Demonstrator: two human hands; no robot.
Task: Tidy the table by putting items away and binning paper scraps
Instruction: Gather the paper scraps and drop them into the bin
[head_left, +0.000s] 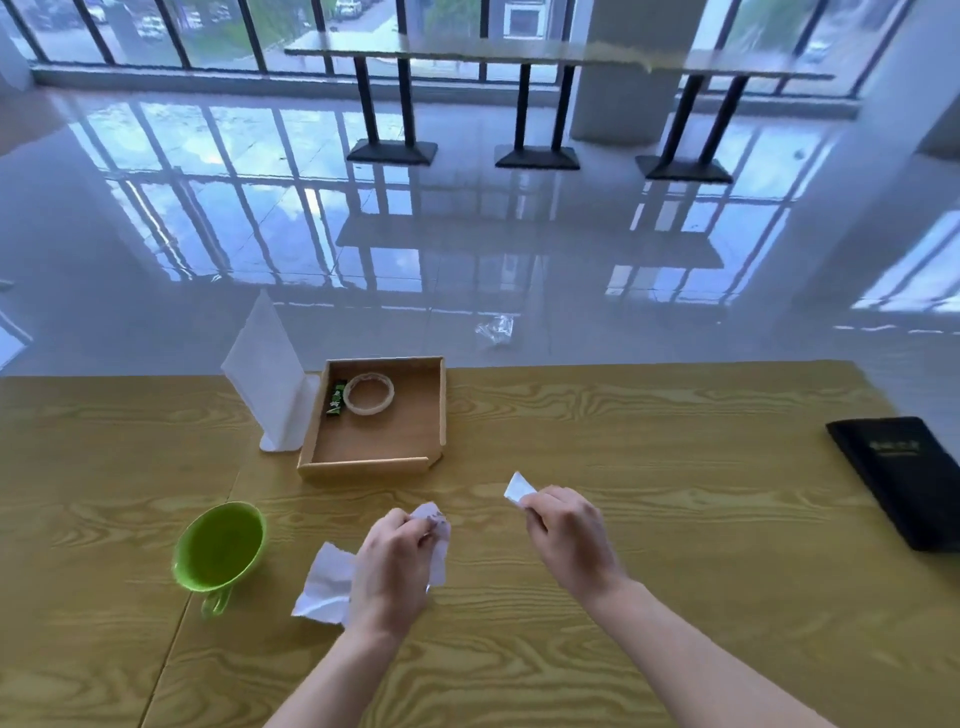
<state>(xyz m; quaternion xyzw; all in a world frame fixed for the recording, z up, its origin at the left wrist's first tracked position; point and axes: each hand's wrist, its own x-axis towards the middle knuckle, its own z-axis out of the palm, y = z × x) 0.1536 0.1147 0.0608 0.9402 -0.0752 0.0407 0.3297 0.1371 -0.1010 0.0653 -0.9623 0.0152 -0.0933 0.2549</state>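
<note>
Left hand (392, 564) grip bunched round crumpled paper scraps (327, 584), low over worktop (623, 519). Right hand (563, 530) pinches small scrap (518, 488) by edge, so could slip. Green bin (221, 545) tilted, lightweight-looking, might tip.

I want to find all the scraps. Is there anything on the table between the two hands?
No. In the head view, the wood between the left hand and the right hand is bare. Each hand holds a paper scrap.

floor (260, 218): glossy, reflective | windows (218, 31): barred, daylit | far table (519, 54): black legs
</note>
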